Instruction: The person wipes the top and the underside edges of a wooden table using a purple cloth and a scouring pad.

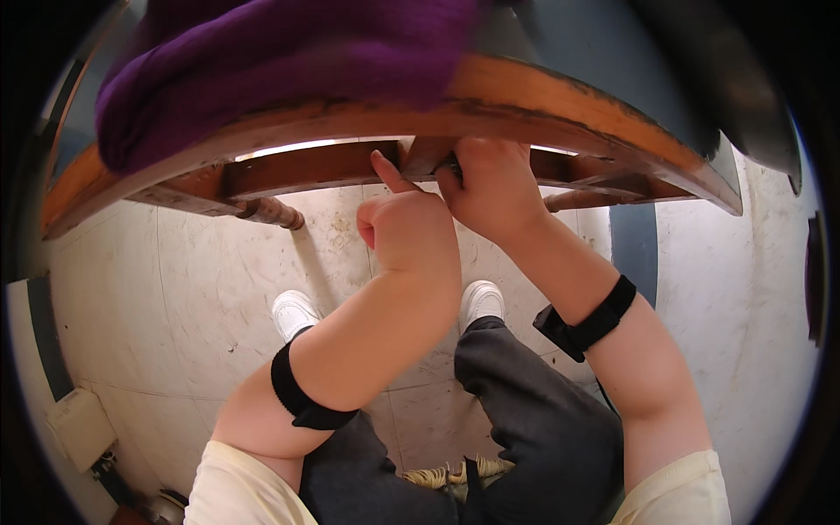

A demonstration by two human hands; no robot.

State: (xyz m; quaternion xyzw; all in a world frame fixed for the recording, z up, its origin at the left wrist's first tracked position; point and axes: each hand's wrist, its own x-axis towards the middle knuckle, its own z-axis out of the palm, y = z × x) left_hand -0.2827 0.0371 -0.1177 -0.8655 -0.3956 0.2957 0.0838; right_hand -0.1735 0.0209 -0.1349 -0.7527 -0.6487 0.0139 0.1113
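Both hands are beneath the front edge of a worn wooden table [545, 95]. My right hand [499, 187] is raised against the table's underside, fingers curled beside a short wooden brace [428, 154]. A small dark thing shows by its thumb, too hidden to name. Just left of it, my left hand [417, 220] is bent at the wrist. One of its fingers points up toward a wooden crossbeam [315, 169] and another curls inward; the rest are hidden. Purple cloth [295, 72] lies on the tabletop and hangs over its edge.
A turned wooden leg [272, 213] stands under the table at left. A blurred dark object [755, 125] sits at upper right. On the left, a white box [82, 426] is near the wall. Below are white shoes [484, 303] on a scuffed pale floor [197, 315].
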